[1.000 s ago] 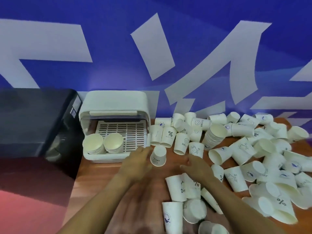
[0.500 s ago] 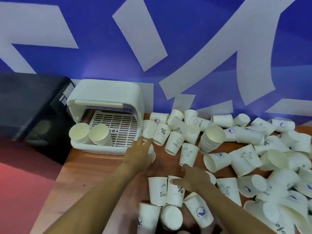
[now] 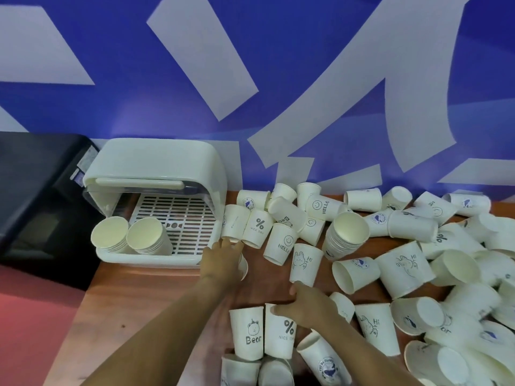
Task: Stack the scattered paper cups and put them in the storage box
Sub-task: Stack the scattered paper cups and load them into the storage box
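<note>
Already boxed: we see two short stacks of white paper cups (image 3: 131, 236) in the cream plastic storage box (image 3: 150, 257), frame left.
Left over: dozens of loose printed paper cups (image 3: 404, 263) plus one unboxed stack (image 3: 345, 235), centre and right.
Hands: our left hand (image 3: 223, 260) grips one cup; right hand (image 3: 305, 303) lies flat-fingered on a "%" cup (image 3: 280, 331).

The left hand (image 3: 223, 260), which a second ago sat beside an inverted paper cup (image 3: 243, 267) just right of the storage box (image 3: 156, 207), has closed over that cup and now covers most of it; the right hand (image 3: 306, 305) has slid from the "Hi" cup (image 3: 305, 264) toward the "NICE DAY" cup (image 3: 280, 334), fingertips touching its base.
</note>
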`<state>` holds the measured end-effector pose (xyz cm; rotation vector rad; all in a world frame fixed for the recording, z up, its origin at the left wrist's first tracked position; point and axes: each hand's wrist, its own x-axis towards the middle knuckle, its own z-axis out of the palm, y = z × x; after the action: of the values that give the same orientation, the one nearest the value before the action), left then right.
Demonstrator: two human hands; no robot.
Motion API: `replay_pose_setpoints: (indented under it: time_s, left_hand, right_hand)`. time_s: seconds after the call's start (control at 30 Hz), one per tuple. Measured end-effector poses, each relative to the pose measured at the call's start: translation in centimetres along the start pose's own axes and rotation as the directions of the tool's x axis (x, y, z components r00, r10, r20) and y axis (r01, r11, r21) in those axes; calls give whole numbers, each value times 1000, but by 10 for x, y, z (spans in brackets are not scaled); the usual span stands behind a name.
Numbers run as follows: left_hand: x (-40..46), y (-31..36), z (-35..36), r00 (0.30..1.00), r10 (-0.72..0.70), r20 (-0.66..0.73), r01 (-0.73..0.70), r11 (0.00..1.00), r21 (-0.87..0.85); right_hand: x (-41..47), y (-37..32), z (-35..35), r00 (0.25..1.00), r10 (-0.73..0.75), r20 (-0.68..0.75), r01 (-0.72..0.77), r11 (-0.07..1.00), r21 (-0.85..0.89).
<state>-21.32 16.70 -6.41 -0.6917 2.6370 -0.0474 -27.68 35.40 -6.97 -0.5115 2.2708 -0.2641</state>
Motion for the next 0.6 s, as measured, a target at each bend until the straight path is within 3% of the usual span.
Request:
replay_pose_setpoints:
  time_s: [0.13,0.27,0.43,0.53,0.6]
  left_hand:
    - [-3,-3,-1,1000,17,-27,-18,998,-59]
    - [-17,-10,-11,997,-7,-75,-15,956,-292]
    - [-49,-24,-18,989,-97,-108,3,757,-653]
    - [-70,-30,-24,988,-126,-92,9,636,-772]
    - [-81,-35,-27,989,-131,-69,26,607,-794]
  right_hand:
    - [-1,1,-8,1000,-13,-25,14,998,55]
    - [-7,2,-22,998,-40,-49,46,991,126]
    - [-21,1,-36,990,-81,-114,105,969,223]
    - [-32,-5,-45,979,-109,-169,152,953,261]
    - [-37,-11,-50,964,-131,-232,192,946,262]
